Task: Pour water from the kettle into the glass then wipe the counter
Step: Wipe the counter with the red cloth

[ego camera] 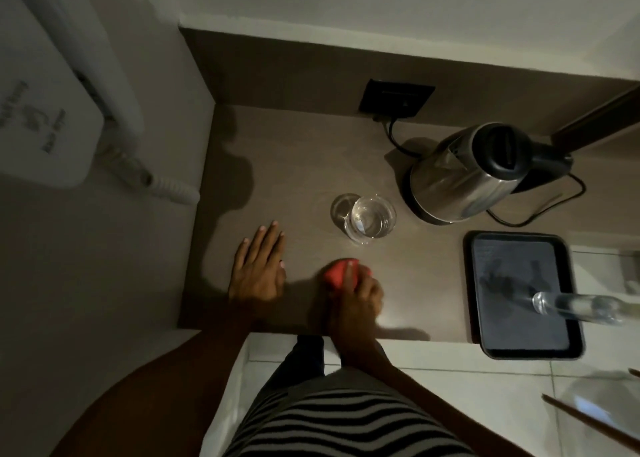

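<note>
A red cloth (341,276) was pinched under the right hand (358,295) at lower middle. The glass (372,221) (already filled) stood just above it. The left hand (258,271) was laid flat, fingers together.

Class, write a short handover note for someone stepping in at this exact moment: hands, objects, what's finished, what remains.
Left hand: flat and open on the counter, holding nothing.
Right hand: pressing a red cloth onto the counter near its front edge.
Glass: upright, water in it, mid-counter.
Kettle: on its base to the right, lid shut.
Done: pouring.
Left: wiping the rest of the counter.
</note>
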Tool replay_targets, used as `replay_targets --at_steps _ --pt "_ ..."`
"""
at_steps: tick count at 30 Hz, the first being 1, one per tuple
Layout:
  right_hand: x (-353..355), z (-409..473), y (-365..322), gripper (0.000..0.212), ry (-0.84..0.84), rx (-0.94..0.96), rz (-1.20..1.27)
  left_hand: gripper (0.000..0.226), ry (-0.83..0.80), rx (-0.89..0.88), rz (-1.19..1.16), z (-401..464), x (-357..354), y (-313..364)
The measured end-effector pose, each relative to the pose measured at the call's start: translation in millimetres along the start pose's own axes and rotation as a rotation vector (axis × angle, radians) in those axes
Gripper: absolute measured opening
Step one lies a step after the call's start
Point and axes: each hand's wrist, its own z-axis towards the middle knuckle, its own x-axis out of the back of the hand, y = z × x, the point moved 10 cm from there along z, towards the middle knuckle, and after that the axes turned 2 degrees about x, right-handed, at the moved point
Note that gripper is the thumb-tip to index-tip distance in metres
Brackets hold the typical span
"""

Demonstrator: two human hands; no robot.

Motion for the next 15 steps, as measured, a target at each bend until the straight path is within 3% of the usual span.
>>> replay_targets --at_steps 4,8,11,15 --pt "-20 -9 -48 0.071 -0.168 0.468 -0.042 0.056 -0.018 -0.015 0.012 1 1 1" --pt "-1 -19 -27 0.052 -0.275 0.921 -0.123 0.057 -0.027 -0.018 0.008 3 3 1" --pt "36 16 35 0.045 -0.174 0.742 -0.165 0.058 -0.049 -0.006 -0.004 5 0 -1" --pt "82 44 119 0.064 0.128 0.197 -0.152 0.059 -0.053 0.018 0.004 4 0 -2"
